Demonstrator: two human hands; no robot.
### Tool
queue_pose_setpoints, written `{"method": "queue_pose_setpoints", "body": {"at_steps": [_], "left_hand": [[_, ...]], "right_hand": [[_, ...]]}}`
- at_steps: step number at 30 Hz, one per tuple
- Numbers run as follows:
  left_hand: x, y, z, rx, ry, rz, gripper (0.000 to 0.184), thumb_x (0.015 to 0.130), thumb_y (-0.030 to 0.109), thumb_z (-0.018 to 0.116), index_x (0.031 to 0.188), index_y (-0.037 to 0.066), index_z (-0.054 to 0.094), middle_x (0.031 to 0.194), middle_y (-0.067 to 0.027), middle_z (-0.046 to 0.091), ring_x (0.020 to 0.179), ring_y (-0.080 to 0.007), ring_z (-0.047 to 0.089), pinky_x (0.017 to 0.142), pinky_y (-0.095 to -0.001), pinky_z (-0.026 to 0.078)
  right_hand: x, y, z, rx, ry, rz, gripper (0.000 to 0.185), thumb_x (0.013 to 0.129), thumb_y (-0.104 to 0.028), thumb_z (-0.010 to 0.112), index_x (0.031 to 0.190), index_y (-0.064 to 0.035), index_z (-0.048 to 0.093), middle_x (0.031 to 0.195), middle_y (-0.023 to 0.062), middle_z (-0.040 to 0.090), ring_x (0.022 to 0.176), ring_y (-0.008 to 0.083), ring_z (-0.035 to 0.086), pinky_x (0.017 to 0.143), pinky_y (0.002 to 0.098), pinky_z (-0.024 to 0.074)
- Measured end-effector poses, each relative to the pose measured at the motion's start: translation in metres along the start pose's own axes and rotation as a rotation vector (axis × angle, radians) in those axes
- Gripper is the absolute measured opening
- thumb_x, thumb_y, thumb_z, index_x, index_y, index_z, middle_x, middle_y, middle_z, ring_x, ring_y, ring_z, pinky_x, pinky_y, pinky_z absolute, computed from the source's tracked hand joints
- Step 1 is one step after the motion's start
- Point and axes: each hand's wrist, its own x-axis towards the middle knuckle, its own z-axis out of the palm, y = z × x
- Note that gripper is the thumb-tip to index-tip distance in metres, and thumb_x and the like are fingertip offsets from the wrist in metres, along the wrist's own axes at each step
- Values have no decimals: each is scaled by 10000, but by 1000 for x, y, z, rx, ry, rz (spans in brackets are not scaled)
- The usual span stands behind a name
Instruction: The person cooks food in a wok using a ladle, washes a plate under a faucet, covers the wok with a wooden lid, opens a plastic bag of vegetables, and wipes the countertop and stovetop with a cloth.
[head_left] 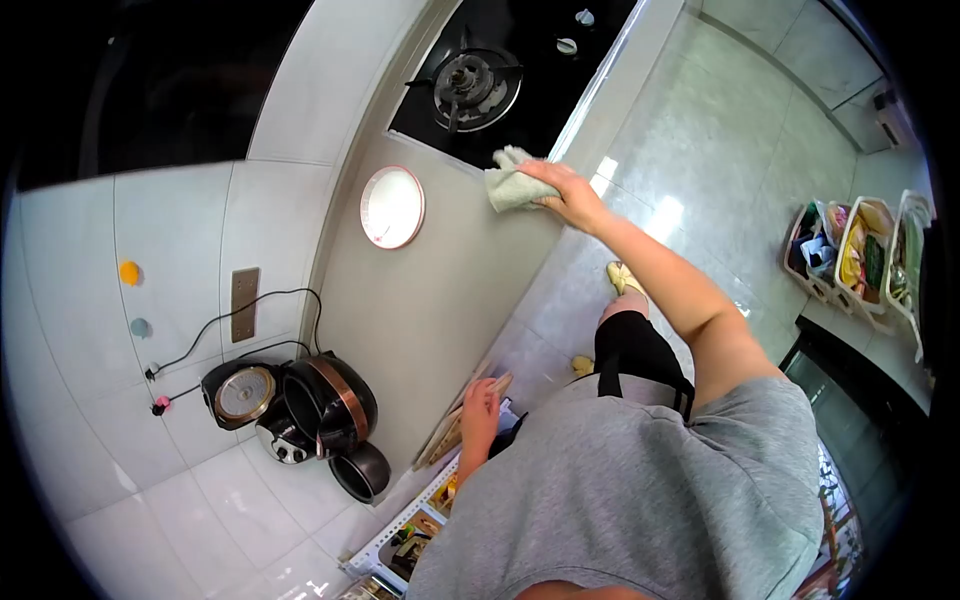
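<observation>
Grey-green cloth in the right hand, at the corner of a gas hob

Head view:
- Gas hob (pixel 540 95): black glass; one burner and two knobs showing.
- Cloth (pixel 512 187): bunched, at the hob's front corner, on the countertop (pixel 430 320) side.
- Right hand (pixel 573 192): at the same hob corner, arm outstretched; fingers closed over the cloth.
- Left hand (pixel 480 408): well apart from the hob, low by the countertop edge; fingers loosely bent, beside a pale wooden piece (pixel 501 384). Cannot tell whether they grip it.
- Round white dish (pixel 392 207), pink-rimmed: just beside the hob.
- Rice cooker (pixel 348 395), lid raised, with dark pot (pixel 361 472) alongside: countertop end farthest from the hob.
</observation>
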Motion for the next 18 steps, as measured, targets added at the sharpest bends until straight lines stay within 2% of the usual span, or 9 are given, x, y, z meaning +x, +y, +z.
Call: {"method": "queue_pose_setpoints", "body": {"at_steps": [1,2,3,5,6,9,12,15,18], "left_hand": [[8,6,0,-11,-26,-27,262,911,54,594,1172,46,596,1155,-155,582,872,-301,649,802,-381,533],[16,13,0,-10,-26,-32,262,911,54,594,1172,46,596,1155,-155,582,872,-301,649,802,-381,533],[21,20,0,-8,-23,-27,255,911,56,595,1166,44,599,1143,-156,588,874,-302,649,800,-381,533],[29,29,-2,-3,-20,-29,249,911,57,595,1160,42,601,1132,-157,593,875,-303,650,799,-382,533],[32,32,-3,-20,-23,-55,240,913,60,597,1153,41,603,1114,-157,600,872,-301,651,791,-381,533],[35,32,-2,-8,-37,-67,225,919,65,596,1143,40,609,1089,-155,611,863,-294,652,777,-378,534],[44,41,0,30,-60,-9,216,924,68,592,1136,39,618,1066,-153,621,852,-289,652,766,-373,533],[54,49,-1,13,-99,19,209,925,72,586,1128,38,626,1045,-155,629,851,-295,650,765,-375,531],[71,41,-2,29,-114,70,206,927,81,579,1122,40,631,1031,-158,634,864,-304,648,773,-383,530]], "right_hand": [[16,-5,-15,-219,-3,-94,641,833,-162,708,1434,-218,489,1476,51,486,1413,304,359,1183,450,268],[31,-5,-28,-458,-93,-83,641,870,-376,669,1462,-250,455,1538,62,400,1460,333,264,1199,514,198],[45,8,-26,-454,-100,-82,641,870,-376,669,1462,-250,455,1538,62,400,1460,333,264,1199,514,198],[66,41,-7,-853,-310,-81,638,904,-542,568,1476,-295,431,1606,52,268,1494,332,174,1202,569,100],[71,47,2,-825,-314,-168,662,899,-628,507,1479,-319,426,1635,18,185,1513,321,99,1202,582,54],[93,47,37,-786,-449,-239,660,894,-614,529,1479,-329,425,1636,7,178,1515,313,87,1206,574,38],[102,33,57,-800,-501,-178,633,910,-572,542,1482,-330,420,1634,-3,180,1516,303,78,1210,563,47],[100,33,57,-805,-486,-172,597,921,-523,560,1473,-339,432,1633,-25,180,1516,289,78,1214,556,47],[85,39,46,-759,-406,-182,567,914,-505,577,1448,-353,464,1610,-50,242,1509,256,127,1219,533,72]]}}
